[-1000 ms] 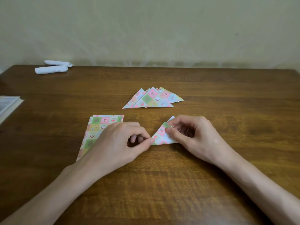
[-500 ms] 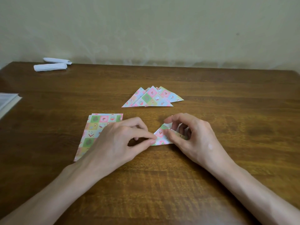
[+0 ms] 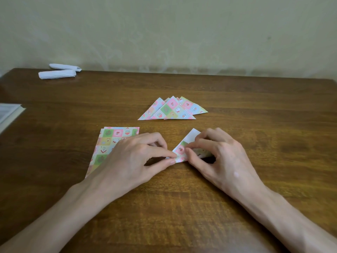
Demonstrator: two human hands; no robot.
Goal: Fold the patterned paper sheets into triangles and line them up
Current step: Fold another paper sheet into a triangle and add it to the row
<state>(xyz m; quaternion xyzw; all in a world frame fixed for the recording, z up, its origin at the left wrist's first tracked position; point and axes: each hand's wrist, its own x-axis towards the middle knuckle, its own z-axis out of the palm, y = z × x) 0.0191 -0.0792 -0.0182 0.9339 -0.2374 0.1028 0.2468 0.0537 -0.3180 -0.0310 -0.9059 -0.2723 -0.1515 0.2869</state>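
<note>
- Currently, left hand pinches the left corner of a half-folded sheet at the centre of the table; right hand pinches its fold.
- Behind it, finished triangles overlap; flat sheets lie partly under the left hand.
- Print too small to read.

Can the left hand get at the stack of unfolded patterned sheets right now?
Probably yes: the stack lies flat beneath the left hand, nothing between them. But that hand pinches the half-folded sheet and would have to let go.
</note>
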